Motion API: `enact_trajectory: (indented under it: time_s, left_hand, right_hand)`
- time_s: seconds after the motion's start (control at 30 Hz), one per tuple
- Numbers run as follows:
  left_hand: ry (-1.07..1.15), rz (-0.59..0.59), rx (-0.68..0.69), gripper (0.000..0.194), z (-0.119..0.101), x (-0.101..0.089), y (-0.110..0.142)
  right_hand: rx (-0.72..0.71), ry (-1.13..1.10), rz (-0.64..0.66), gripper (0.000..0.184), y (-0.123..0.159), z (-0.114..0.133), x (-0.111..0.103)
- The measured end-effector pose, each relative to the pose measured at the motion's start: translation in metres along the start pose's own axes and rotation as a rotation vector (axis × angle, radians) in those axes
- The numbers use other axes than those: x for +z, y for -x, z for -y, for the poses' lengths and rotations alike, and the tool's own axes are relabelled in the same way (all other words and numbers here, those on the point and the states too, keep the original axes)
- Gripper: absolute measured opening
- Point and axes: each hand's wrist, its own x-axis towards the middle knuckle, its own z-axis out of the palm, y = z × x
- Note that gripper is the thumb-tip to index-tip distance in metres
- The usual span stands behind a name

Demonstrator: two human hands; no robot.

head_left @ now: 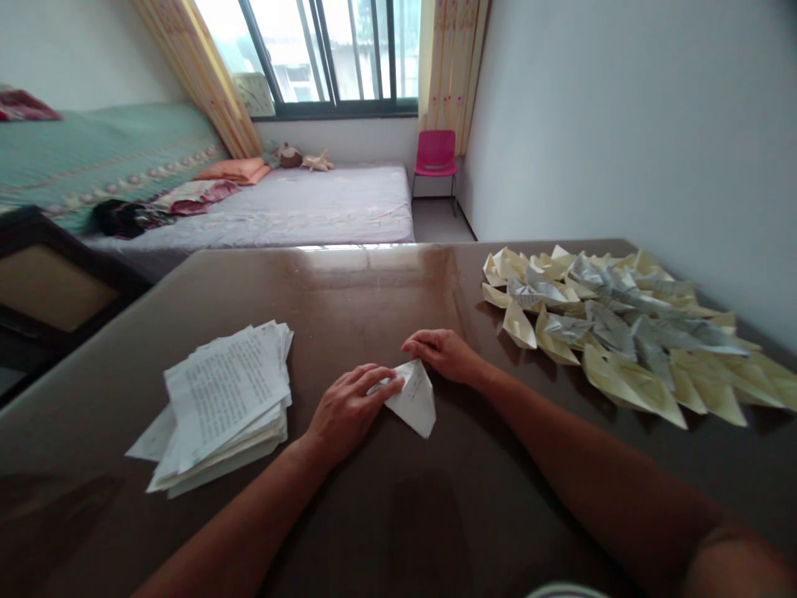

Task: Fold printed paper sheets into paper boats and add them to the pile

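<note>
A folded piece of white paper (416,400) with faint print lies on the brown table in front of me, a point facing down. My left hand (352,407) grips its left edge, fingers bent over the top; the thumb is mostly hidden. At the paper's upper corner, my right hand (443,353) has its fingers closed in a pinch. Left of my hands is an uneven stack of printed paper sheets (227,390). Many folded paper boats (628,386), some cream and some grey with print, stand crowded together on the right side.
The brown glossy table (349,311) reaches toward a bed (349,199) below the window. A pink chair (436,154) stands beside the right wall. A dark wooden chair (56,291) is at the left. A pale round rim (566,590) shows at the bottom edge.
</note>
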Motion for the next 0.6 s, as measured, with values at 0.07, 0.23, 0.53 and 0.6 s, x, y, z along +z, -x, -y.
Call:
enact_trajectory:
  time_s: [0.07,0.23,0.53,0.6]
  left_hand:
    - [-0.076,0.014,-0.044,0.031,-0.002,-0.002,0.0]
    - [-0.244,0.064,-0.149,0.034,-0.011,-0.004,0.002]
    - [-0.262,0.131,-0.159,0.032,-0.023,-0.004,-0.001]
    - [-0.216,0.09,-0.149,0.036,-0.024,-0.006,-0.001]
  right_hand:
    - [0.057,-0.115,-0.052,0.023,-0.001,0.0,0.001]
    - [0.076,-0.055,-0.027,0.013,0.003,0.007,-0.001]
    - [-0.109,0.1,0.131,0.022,0.01,0.015,0.007]
    - [-0.055,0.003,0.141,0.025,0.01,0.012,0.006]
